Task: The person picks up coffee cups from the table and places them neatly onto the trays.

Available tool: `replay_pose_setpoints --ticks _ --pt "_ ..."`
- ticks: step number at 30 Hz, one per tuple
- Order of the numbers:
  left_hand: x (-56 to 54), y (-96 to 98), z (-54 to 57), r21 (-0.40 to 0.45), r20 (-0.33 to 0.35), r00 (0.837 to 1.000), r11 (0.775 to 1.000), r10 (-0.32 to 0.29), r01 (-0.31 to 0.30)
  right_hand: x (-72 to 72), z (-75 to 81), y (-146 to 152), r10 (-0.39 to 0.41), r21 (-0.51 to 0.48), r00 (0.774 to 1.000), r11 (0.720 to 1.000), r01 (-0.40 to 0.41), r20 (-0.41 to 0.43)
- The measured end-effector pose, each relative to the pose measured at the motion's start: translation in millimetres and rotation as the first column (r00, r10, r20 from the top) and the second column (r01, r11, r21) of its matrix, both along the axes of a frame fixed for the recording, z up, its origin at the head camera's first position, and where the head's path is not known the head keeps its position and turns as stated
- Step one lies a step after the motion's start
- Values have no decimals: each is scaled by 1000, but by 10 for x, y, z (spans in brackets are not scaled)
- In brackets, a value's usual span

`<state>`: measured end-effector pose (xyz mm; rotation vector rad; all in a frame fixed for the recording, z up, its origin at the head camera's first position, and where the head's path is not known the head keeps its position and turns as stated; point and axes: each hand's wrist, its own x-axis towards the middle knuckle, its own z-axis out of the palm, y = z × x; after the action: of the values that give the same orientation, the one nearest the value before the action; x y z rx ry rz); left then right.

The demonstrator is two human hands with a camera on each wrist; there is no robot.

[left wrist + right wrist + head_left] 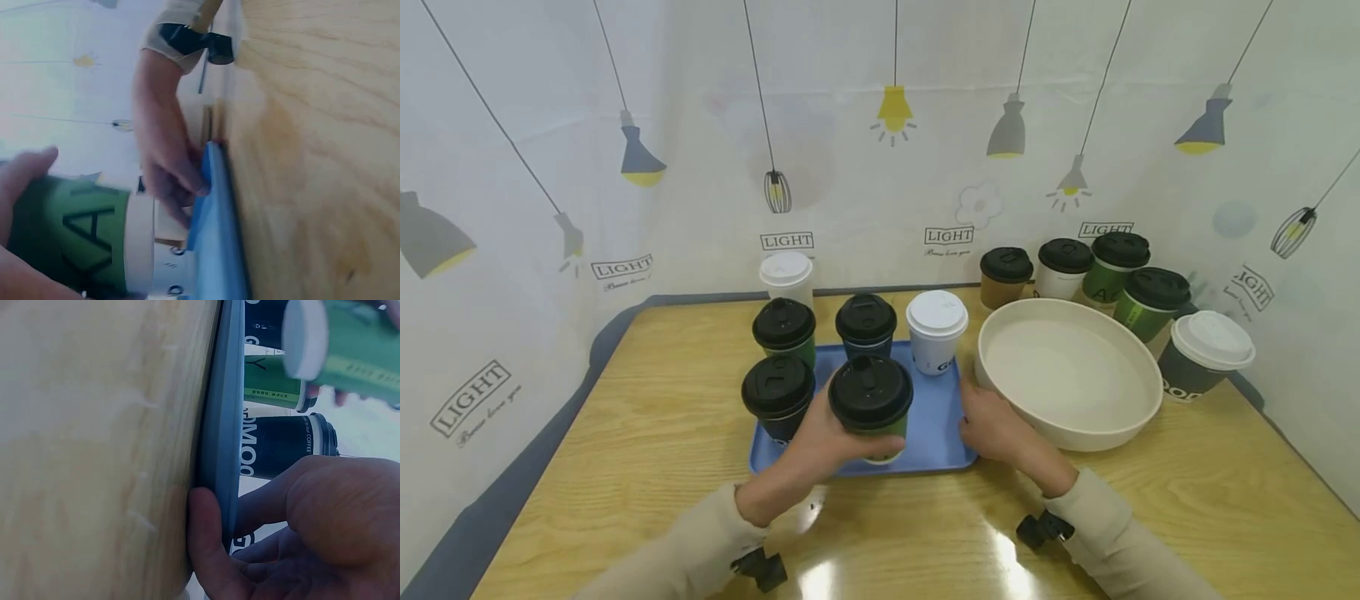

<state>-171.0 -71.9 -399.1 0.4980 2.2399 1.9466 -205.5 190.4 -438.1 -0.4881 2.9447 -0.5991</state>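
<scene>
My left hand (820,446) grips a green paper coffee cup (871,396) with a black lid, held upright just over the front of the blue tray (934,425). Pinched between thumb and fingers of my right hand (1000,423) is the tray's right edge. Along the tray's left side stand a dark cup (778,392) with a black lid and a green cup (785,329) behind it. Farther back on the tray are a dark blue cup (867,325) and a white cup (937,329). In the left wrist view, the held cup's white bottom band (139,244) shows.
A round cream bowl (1067,367) sits close to the right of my right hand. Several lidded cups stand around its far side, including a dark cup with a white lid (1213,342). Another white-lidded cup (787,275) is behind the tray, near the patterned curtain (850,208).
</scene>
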Motion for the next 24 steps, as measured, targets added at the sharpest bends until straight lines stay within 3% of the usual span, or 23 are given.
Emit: replay_pose_setpoints --ticks 9,13,24 --pt "-163 136 -211 22 99 985 989 141 -143 -10 -25 8 0 14 1000 1000 0 -8" --pt "-223 142 -271 30 135 977 985 166 -171 -18 -32 16 -3 17 1000 1000 3 7" --pt "-280 151 -368 12 120 972 979 202 -205 -5 -22 -2 -5 9 1000 1000 5 -4"
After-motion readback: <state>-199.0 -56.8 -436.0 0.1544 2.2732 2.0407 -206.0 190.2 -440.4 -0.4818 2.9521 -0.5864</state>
